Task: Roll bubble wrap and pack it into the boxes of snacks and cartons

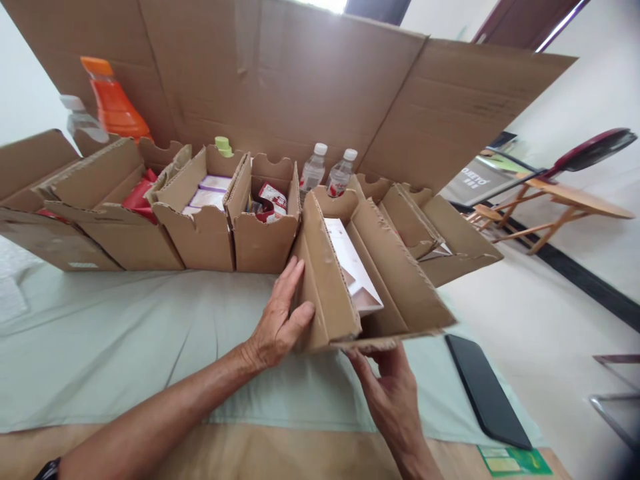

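A tall cardboard bin (pixel 313 293) is pulled forward from the row and turned askew, with a white box (pixel 350 267) inside it. My left hand (pixel 280 320) lies against the bin's left side, fingers stretched out and thumb apart. At the lower front edge, my right hand (pixel 387 387) grips the same bin from below, with its fingertips partly hidden. Just left stands another cardboard bin (pixel 263 247) holding a red and white packet (pixel 273 198). Behind the turned bin are two clear bottles with white caps, one a water bottle (pixel 313 170).
More cardboard bins (pixel 200 240) line the left, and others (pixel 450 267) stand at the right. A large cardboard panel (pixel 300 80) rises behind, near an orange bottle (pixel 115 103). A black flat slab (pixel 487 390) lies on the green cloth (pixel 125 347) at the right edge.
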{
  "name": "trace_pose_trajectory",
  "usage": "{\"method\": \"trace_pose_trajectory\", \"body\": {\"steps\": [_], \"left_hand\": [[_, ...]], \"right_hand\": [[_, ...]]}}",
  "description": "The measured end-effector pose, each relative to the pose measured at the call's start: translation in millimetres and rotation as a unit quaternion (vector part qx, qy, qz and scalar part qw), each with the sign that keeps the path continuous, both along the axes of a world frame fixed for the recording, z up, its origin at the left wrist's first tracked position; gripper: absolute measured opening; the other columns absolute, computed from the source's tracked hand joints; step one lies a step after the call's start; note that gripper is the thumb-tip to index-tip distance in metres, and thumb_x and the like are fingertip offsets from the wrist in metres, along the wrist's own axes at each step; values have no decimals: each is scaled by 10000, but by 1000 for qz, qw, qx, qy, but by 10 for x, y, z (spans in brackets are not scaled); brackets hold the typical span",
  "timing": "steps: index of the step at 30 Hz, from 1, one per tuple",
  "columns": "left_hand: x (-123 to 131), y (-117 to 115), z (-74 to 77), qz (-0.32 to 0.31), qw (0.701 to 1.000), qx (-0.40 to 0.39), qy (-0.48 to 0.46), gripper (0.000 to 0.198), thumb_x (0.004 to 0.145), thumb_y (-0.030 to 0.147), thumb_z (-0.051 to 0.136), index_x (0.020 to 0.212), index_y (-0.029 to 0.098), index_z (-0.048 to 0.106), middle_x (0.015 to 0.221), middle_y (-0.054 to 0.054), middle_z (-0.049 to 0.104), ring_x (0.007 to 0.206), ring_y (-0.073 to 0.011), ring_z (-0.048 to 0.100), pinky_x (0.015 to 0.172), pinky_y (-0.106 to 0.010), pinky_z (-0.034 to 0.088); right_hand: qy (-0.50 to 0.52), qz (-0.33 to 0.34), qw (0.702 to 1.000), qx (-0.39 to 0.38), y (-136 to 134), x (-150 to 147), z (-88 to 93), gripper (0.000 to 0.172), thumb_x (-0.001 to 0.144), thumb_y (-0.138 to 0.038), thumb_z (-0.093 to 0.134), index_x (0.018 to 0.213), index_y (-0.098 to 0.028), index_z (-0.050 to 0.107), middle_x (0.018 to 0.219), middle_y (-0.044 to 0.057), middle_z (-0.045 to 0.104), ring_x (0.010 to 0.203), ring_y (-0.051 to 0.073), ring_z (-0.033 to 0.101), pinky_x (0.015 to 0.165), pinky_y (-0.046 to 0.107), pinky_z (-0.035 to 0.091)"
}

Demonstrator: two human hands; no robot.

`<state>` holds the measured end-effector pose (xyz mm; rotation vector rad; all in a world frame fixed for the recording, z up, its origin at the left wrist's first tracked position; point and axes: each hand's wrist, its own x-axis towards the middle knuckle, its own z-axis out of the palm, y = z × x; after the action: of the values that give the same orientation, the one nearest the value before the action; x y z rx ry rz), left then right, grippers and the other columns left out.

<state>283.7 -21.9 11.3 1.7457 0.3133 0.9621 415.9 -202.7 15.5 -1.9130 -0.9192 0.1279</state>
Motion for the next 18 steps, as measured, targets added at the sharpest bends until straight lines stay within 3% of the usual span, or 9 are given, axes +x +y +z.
{"method": "trace_pose_trajectory", "body": {"steps": [3, 7, 12, 18], "left_hand": [[14, 29, -40, 37, 998, -44, 27, 606, 1052, 553, 432, 1590, 278, 392, 1693, -102, 344, 1570, -296, 294, 1299, -536, 195], [-10, 32, -103, 49, 995, -83, 25, 622, 1044, 585, 401, 1533, 207, 467, 1611, -139, 465, 1488, -313, 429, 1260, -534, 299], [-18, -2, -168, 50, 990, -125, 48, 654, 1042, 582, 385, 1567, 192, 394, 1632, -146, 436, 1500, -312, 415, 1261, -527, 297], [4, -10, -251, 56, 987, -123, 86, 714, 995, 517, 530, 1587, 169, 333, 1664, -185, 367, 1535, -342, 356, 1265, -572, 263]], "right_hand": [[39, 14, 999, -36, 188, 30, 50, 405, 859, -547, 668, 1076, -214, 591, 964, 87, 756, 729, 234, 752, 527, 303, 561], [-11, 7, 996, -89, 336, 115, 121, 442, 830, -606, 637, 1027, -214, 586, 946, 77, 754, 628, 204, 693, 558, 330, 540], [-77, -15, 987, -140, 571, 267, 172, 393, 816, -614, 596, 923, -239, 544, 858, 59, 763, 536, 183, 631, 615, 340, 490], [-99, -39, 981, -163, 944, 477, 185, 306, 807, -547, 625, 759, -254, 555, 784, 81, 769, 766, 279, 735, 671, 339, 459]]}}
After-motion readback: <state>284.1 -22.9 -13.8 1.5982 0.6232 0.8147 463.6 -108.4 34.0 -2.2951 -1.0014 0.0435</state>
